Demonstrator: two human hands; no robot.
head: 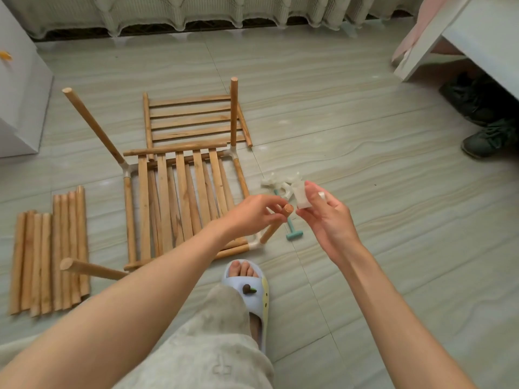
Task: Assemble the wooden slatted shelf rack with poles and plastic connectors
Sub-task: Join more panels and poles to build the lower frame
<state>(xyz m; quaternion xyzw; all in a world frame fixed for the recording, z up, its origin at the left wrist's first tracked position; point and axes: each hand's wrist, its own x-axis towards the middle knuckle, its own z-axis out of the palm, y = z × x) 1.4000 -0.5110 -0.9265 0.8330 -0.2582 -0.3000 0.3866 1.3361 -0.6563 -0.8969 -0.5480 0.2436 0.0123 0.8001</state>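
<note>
While one slatted shelf (179, 197) on the floor carries four corner poles, left hand (252, 213) pinches the near-right pole (276, 224); right hand (323, 209) pinches a plastic connector (302, 196), not yet fitted; spare poles (50, 254) wait.

We see only the tip of the clear connector (303, 199), the rest covered by the fingers of the right hand (323, 217). Our left forearm (179, 256) hides the shelf's (179, 197) near corner. The loose connectors (280, 183) on the floor blur into one pale heap.
</note>
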